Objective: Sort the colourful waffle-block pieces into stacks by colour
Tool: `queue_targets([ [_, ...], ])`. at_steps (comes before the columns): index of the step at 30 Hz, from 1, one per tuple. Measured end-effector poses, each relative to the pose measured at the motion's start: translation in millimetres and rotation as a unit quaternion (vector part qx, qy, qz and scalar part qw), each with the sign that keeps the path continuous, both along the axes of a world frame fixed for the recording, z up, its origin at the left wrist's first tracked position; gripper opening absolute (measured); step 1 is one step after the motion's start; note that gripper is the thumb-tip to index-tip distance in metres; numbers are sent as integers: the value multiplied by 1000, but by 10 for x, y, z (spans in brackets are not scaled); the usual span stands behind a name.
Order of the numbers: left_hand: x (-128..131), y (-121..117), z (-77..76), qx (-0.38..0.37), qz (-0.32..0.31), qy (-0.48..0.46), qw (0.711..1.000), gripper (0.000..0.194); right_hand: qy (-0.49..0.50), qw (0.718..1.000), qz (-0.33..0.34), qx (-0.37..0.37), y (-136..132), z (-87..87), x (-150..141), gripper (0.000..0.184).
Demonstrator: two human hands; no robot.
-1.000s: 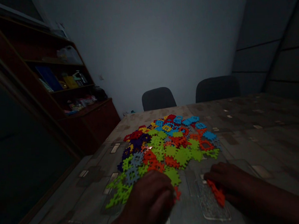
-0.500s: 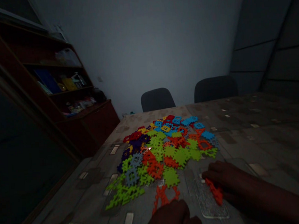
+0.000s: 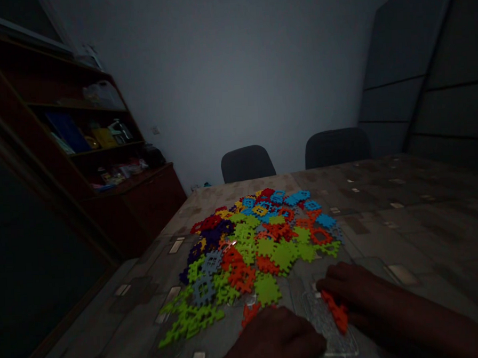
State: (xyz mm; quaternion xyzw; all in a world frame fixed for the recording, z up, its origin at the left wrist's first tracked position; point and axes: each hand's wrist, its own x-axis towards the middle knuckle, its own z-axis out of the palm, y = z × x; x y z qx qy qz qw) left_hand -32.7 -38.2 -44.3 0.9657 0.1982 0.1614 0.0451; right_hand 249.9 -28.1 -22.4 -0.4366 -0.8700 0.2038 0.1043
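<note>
My right hand (image 3: 344,285) grips an orange interlocking toy piece (image 3: 334,313), tilted with its notched edge showing, at the lower right above the table. My left hand (image 3: 271,335) is low in the middle with its fingers curled together, reaching toward the right. It partly covers another orange notched piece (image 3: 250,313); whatever is under its fingers is hidden. Just beyond the hands spreads a pile of flat interlocking pieces, with a lime green square piece (image 3: 267,288) nearest, grey window-shaped pieces (image 3: 203,290) to the left and blue ones (image 3: 298,198) farther back.
A patterned cloth covers the table (image 3: 369,215). Two dark chairs (image 3: 248,163) stand at its far side against a pale wall. A wooden shelf unit (image 3: 144,197) with assorted items is at left, and a tall panelled cupboard (image 3: 394,74) at right.
My left hand has moved right toward my right hand and now covers more of the near orange piece. My right hand keeps its orange piece. The whole view has shifted slightly.
</note>
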Motion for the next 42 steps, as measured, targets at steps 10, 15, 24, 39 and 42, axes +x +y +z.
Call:
queue_targets([
  [10,-166,-10,-91,-58,60,14,996,38,6,997,-29,-74,-51,46,95,75],
  [15,-221,-19,42,-103,36,19,994,39,-9,992,-64,-113,-97,82,21,89],
  [24,-46,-13,-240,15,141,-18,990,49,-74,989,-71,-107,-124,326,-228,65],
  [39,-210,41,165,-52,-27,21,998,24,0,996,-56,-74,-97,95,-32,87],
  [42,-199,49,26,-23,7,14,1000,41,20,998,-46,-34,-77,2,17,82],
])
